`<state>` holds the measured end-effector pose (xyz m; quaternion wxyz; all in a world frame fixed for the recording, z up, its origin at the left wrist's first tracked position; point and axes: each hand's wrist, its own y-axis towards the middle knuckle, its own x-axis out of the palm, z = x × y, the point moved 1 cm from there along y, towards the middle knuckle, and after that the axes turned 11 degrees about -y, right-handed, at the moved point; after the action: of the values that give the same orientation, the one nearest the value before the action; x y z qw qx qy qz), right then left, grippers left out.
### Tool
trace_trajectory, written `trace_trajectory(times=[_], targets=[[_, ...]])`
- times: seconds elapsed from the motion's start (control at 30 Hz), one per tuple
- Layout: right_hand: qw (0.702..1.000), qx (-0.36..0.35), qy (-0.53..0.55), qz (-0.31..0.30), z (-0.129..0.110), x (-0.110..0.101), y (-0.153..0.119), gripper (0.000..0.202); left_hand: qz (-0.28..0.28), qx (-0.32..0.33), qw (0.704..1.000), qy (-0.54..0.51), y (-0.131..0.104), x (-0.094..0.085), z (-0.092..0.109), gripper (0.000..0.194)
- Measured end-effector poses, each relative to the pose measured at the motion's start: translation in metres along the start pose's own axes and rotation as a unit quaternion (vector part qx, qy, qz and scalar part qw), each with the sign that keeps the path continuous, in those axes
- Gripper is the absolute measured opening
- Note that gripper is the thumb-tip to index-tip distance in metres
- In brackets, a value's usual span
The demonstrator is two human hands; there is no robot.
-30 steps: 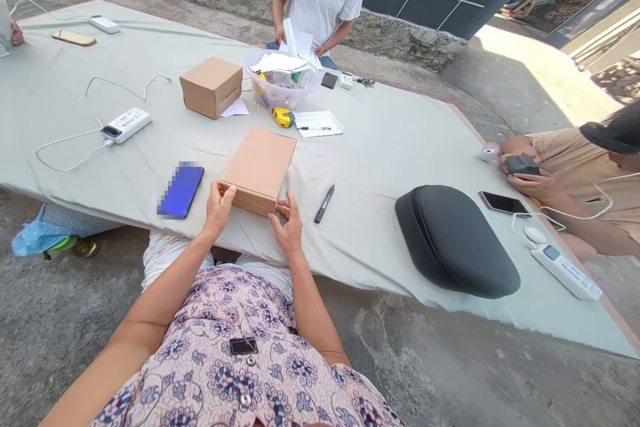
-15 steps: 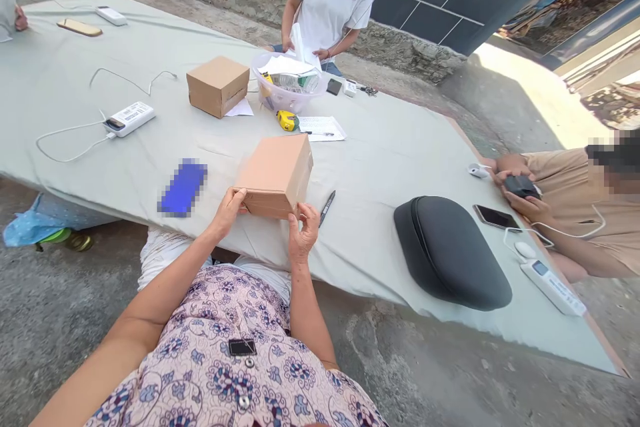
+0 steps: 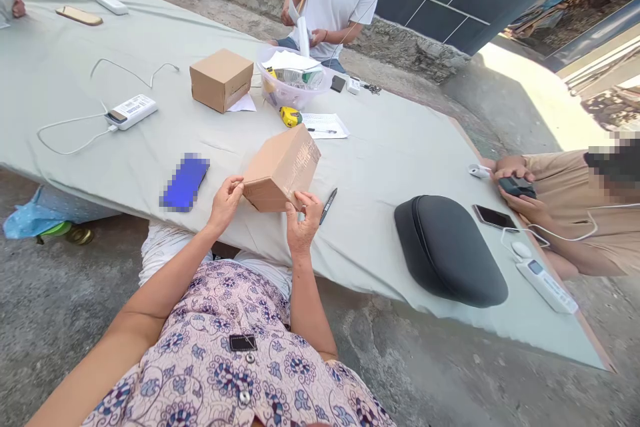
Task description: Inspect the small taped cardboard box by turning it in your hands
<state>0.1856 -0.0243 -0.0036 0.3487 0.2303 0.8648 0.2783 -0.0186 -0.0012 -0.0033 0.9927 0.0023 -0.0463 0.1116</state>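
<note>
A brown cardboard box (image 3: 280, 167) is tilted above the near edge of the covered table, its taped side turned to the right. My left hand (image 3: 227, 203) pinches its near left corner between thumb and fingers. At the near right corner my right hand (image 3: 304, 220) grips the box the same way. Just right of that hand lies a black pen (image 3: 329, 205). A blurred blue phone-shaped object (image 3: 185, 182) rests to the left of my left hand.
Beyond are a second box (image 3: 221, 80), a basket (image 3: 287, 95), a yellow tape measure (image 3: 291, 117) and paper (image 3: 330, 124). A black case (image 3: 450, 250) stands right. A power bank (image 3: 133, 112) with cable lies left. People sit at the far side and right.
The box has been tipped and turned, so more of its taped side shows. Both my hands moved with it, still holding. The person across has raised a hand with white paper.
</note>
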Motion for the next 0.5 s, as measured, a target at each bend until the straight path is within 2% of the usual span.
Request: trace_trajectory(times=[0.2, 0.3, 0.5], targets=[[0.998, -0.015, 0.042, -0.045, -0.008, 0.012, 0.003, 0.033, 0.014, 0.049, 0.992, 0.118, 0.004, -0.011, -0.001, 0.034], [0.998, -0.033, 0.046, -0.042, -0.009, 0.018, 0.001, 0.036, 0.012, 0.053, 0.988, 0.144, 0.003, -0.013, -0.004, 0.030], [0.996, -0.033, 0.056, -0.068, 0.000, 0.032, -0.012, 0.043, 0.004, 0.074, 0.980, 0.184, 0.000, -0.010, -0.007, 0.038]])
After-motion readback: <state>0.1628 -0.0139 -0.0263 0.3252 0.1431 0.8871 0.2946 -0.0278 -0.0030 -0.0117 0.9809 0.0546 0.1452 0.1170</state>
